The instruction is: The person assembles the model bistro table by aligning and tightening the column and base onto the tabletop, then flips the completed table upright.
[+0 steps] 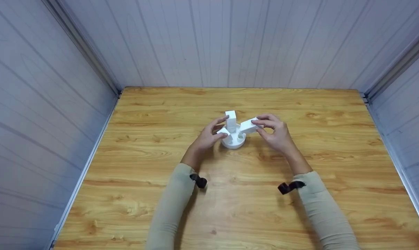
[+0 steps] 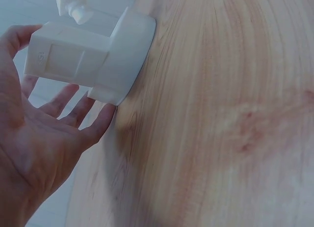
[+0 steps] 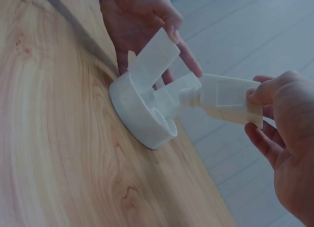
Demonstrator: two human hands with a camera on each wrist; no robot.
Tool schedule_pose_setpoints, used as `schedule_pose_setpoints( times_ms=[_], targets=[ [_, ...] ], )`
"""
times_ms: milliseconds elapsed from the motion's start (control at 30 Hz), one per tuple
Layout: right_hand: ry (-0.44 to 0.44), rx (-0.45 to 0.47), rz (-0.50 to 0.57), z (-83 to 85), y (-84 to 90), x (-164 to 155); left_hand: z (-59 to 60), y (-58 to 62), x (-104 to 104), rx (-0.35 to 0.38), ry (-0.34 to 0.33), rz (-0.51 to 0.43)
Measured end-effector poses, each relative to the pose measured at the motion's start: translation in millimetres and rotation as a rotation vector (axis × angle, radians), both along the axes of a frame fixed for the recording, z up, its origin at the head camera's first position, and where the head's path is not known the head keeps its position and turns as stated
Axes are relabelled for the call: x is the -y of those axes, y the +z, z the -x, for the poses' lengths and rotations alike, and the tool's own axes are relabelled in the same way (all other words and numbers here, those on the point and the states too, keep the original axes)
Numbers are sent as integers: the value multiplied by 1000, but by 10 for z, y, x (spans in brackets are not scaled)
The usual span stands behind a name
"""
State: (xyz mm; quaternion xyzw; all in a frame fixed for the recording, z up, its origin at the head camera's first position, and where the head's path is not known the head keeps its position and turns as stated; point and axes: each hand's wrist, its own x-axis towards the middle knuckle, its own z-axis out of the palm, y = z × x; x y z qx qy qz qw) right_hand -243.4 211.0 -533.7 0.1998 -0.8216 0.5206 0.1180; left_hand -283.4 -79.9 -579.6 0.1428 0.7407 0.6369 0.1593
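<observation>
A white round base sits mid-table with white blocks in it. One block stands upright, and a shorter block leans out to the left. My left hand lies open against them, its index finger on the upright block and its thumb by the shorter one. In the left wrist view the left hand spreads under the shorter block and the base. My right hand pinches a third block, tilted. Its pegged end reaches the base, near the upright block.
The wooden table is boxed in by pale panelled walls on the left, back and right. Black wrist cameras sit on both beige sleeves. Bare wood lies all round the base.
</observation>
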Motion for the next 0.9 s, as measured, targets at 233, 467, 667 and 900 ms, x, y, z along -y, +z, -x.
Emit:
schedule_pose_setpoints(
  times_ms=[233, 467, 667, 900],
  targets=[
    [35, -31, -32, 16, -69, 36, -5, -1, -13, -13, 5, -11],
    [28, -26, -76, 56, -134, 97, 16, -52, 11, -13, 1, -17],
    [99, 76, -74, 100, -134, 128, 113, -217, 13, -39, -2, -51],
    [186, 146, -119, 147, -137, 119, -6, -34, -15, 2, 13, -35]
  ],
)
